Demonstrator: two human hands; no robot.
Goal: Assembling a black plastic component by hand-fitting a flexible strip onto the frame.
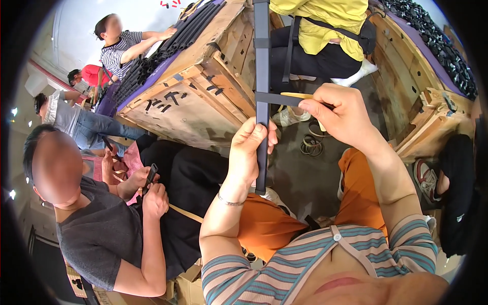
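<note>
A long flat black bar (261, 66) stands nearly upright in front of me, reaching past the top edge. My left hand (246, 145) is wrapped round its lower part, thumb on the front. From the bar's side a black tape strip (277, 98) stretches rightward, pulled out flat. My right hand (338, 109) pinches its free end between thumb and fingers, touching the strip but apart from the bar. A thin tan backing strip (295, 95) runs along the black tape into my right hand, and more tan shows below the fingers. Whether the backing is fully peeled I cannot tell.
A wooden crate (188, 104) with black bars (168, 48) on top stands ahead left. Another crate (406, 66) at right bears many small dark parts. A seated co-worker (107, 229) close at left handles a black piece. A person in yellow (325, 25) sits ahead. Tan loops (311, 146) lie on the floor.
</note>
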